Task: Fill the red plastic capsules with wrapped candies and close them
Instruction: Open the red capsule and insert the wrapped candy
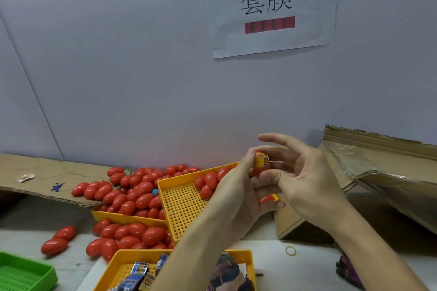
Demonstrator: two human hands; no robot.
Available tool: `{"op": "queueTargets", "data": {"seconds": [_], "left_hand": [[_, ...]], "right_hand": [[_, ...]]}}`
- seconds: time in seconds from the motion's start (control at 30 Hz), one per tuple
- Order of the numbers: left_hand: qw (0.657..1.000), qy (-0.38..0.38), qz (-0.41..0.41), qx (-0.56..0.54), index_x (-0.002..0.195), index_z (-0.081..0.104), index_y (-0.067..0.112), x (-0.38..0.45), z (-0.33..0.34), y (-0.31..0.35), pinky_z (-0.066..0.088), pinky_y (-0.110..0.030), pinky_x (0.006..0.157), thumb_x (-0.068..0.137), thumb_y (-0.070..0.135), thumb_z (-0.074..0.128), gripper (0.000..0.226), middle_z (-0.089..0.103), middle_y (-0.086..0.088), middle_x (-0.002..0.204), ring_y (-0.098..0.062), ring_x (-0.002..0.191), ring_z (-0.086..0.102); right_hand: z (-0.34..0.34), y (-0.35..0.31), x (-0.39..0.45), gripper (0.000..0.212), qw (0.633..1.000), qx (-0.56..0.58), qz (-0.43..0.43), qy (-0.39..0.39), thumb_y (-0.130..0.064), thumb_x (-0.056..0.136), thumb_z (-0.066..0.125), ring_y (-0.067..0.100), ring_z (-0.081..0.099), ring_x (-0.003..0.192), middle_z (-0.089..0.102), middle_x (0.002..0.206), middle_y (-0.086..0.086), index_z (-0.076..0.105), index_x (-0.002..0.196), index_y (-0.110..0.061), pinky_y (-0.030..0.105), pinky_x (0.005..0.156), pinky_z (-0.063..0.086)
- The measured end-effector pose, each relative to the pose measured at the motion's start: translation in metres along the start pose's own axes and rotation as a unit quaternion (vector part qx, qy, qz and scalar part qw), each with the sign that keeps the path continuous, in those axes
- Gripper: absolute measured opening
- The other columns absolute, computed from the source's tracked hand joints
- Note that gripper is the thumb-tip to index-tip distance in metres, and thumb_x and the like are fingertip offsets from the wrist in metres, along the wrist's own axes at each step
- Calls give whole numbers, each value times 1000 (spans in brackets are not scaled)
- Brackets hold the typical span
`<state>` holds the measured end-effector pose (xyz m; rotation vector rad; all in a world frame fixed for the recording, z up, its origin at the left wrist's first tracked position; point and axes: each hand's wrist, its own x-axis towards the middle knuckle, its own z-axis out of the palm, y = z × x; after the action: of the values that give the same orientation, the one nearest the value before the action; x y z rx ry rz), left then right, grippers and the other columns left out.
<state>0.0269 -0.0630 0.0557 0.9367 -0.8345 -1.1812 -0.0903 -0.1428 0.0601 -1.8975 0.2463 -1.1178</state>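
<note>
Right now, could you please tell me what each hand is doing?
Left hand: grips the red capsule half.
Right hand: pinches the wrapped candy into it.

paper sign (274,7) on wall: "套膜" | candy wrapper (262,160) print: seemingly lettered, unreadable

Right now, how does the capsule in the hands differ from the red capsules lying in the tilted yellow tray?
The held capsule is open, with a wrapped candy sticking out of its top; the tray capsules look closed. The held capsule stands upright, pinched between the left hand and right hand; the tray capsules lie on their sides, touching one another in the yellow tray. Both are glossy red plastic.
</note>
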Motion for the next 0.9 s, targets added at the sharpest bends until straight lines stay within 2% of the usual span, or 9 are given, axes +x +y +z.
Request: {"op": "queueTargets", "data": {"seconds": [0.1,0.23,0.37,0.53,0.6,0.77,0.9], "left_hand": [[1000,16,14,-15,117,65,6,2,-2,-1,55,-35,72,101,44,40,48,72,-20,108,-28,94,68],[998,39,39,-24,99,74,7,2,2,-4,51,-43,82,102,35,40,45,71,-25,107,-32,95,66],[997,58,45,-29,110,65,2,1,6,-5,51,-47,91,104,34,39,42,70,-27,107,-33,97,68],[997,59,54,4,121,61,1,1,3,-4,59,-38,77,98,43,48,50,72,-22,104,-30,92,72],[996,64,64,2,120,61,2,2,3,-5,61,-36,74,96,39,50,45,73,-22,103,-30,92,73],[994,73,50,-61,113,63,0,1,4,-7,60,-41,83,97,36,49,42,70,-29,105,-35,98,72],[989,67,56,-121,97,75,-1,1,3,-8,60,-41,82,93,41,52,48,70,-30,106,-36,99,71]], "right_hand": [[0,2,1,56,1000,22,5,13,5,80,72,13,70,99,72,109,-10,62,119,-35,39,85,59],[1,4,3,55,999,23,-1,26,5,79,73,12,70,97,73,107,-11,63,116,-35,32,83,59],[1,5,3,53,999,24,-6,31,3,79,73,11,70,98,72,107,-11,63,116,-33,25,83,58],[1,5,2,52,1000,11,0,17,0,81,73,11,69,100,71,109,-12,62,119,-34,30,82,59],[2,5,1,51,1000,-1,0,8,-1,81,73,9,69,101,71,108,-14,62,119,-33,28,82,59],[3,5,1,48,999,41,8,16,5,78,73,12,71,97,73,106,-10,64,114,-25,27,81,59],[3,6,2,47,997,78,5,17,3,77,73,13,70,101,73,109,-7,63,116,-21,26,85,57]]}}
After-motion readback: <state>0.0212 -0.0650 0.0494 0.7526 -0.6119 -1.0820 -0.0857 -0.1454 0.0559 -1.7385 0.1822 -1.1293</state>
